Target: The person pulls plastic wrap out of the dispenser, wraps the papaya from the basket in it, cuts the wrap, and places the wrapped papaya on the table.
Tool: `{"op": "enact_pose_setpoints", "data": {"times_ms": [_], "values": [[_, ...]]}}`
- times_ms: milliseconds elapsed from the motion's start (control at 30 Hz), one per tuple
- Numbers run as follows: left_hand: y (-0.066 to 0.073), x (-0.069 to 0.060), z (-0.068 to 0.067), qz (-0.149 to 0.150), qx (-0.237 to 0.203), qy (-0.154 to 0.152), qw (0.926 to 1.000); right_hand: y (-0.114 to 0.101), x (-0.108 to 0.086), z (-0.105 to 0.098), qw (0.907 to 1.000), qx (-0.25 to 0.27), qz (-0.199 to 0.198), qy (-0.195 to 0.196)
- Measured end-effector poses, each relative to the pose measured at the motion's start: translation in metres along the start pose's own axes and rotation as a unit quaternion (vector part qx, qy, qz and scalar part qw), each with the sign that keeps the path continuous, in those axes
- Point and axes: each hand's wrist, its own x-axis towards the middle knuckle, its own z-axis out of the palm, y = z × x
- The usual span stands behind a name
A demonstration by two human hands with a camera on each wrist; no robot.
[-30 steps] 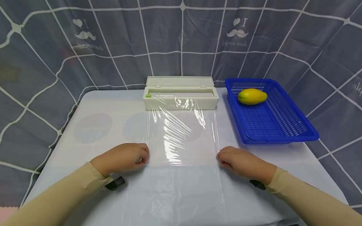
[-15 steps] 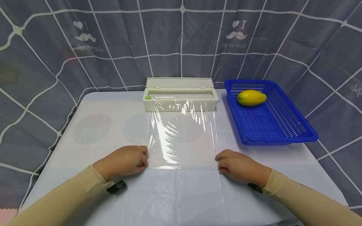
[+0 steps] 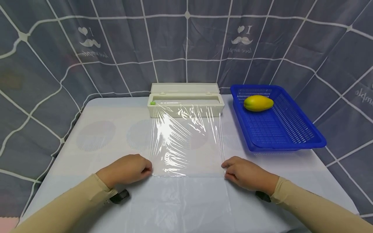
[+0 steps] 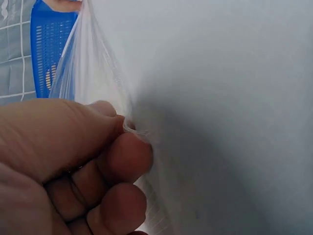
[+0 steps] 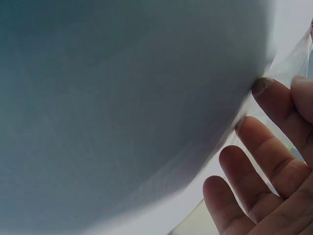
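Note:
Clear plastic film point(image 3: 186, 145) stretches from a white dispenser box point(image 3: 186, 110) with a raised lid toward the front of the table. The left hand point(image 3: 128, 169) pinches the film's near left corner; in the left wrist view, thumb and index finger of this hand point(image 4: 78, 156) grip a gathered bit of film point(image 4: 134, 128). At the near right corner, the right hand point(image 3: 247, 173) holds the film between thumb and fingertips. The right wrist view shows that hand point(image 5: 274, 161) with its other fingers spread along the film edge.
A blue basket point(image 3: 279, 129) stands at the back right with a yellow oval fruit point(image 3: 258, 103) inside. A small green piece point(image 3: 152, 103) sits at the box's left end. White sheeting point(image 3: 180, 207) covers the table, and a dark grid-patterned curtain point(image 3: 172, 38) hangs behind and at both sides.
Both hands have shifted slightly toward the near edge with the film. Its creases and shine look different. The whole scene sits slightly lower in the head view.

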Motion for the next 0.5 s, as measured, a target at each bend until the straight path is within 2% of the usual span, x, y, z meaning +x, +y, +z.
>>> {"op": "enact_pose_setpoints", "data": {"times_ms": [333,500], "values": [[0.0038,0.0009,0.0075,-0.022,0.020,0.023,0.9993,-0.0022,0.0007,0.0067,0.9994,-0.008,0.013,0.030],[0.0069,0.0024,0.0096,-0.064,0.003,0.035,0.9973,-0.0014,-0.0007,0.0052,0.9995,-0.004,0.020,0.026]]}}
